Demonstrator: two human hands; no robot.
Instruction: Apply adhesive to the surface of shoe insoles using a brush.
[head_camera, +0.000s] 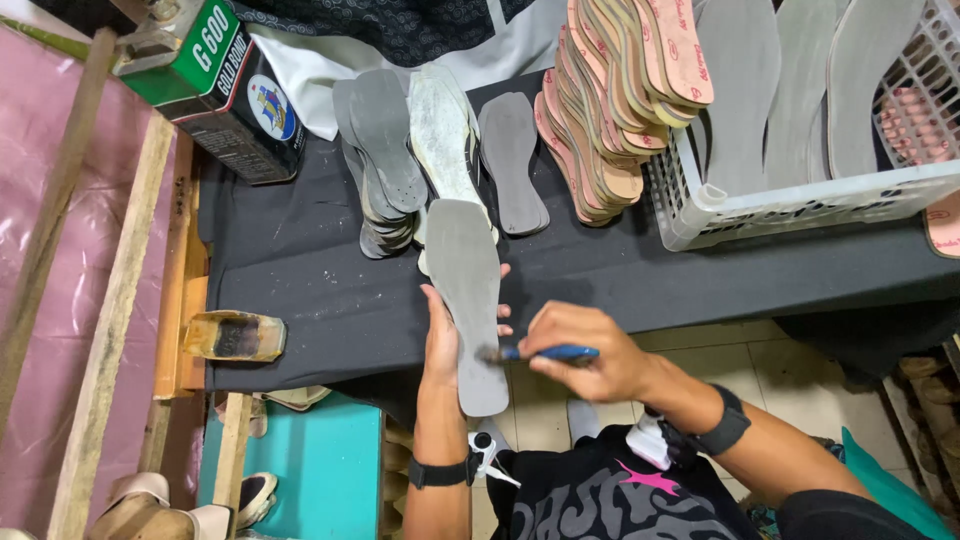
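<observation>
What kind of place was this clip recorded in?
Probably a small shoemaking workshop: stacked pink insoles, grey soles in a white basket, and a glue tin on the black-covered bench.

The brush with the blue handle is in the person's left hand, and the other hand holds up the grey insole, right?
Not quite. The head view shows the blue-handled brush in the right hand. The left hand holds up the grey insole.
</observation>
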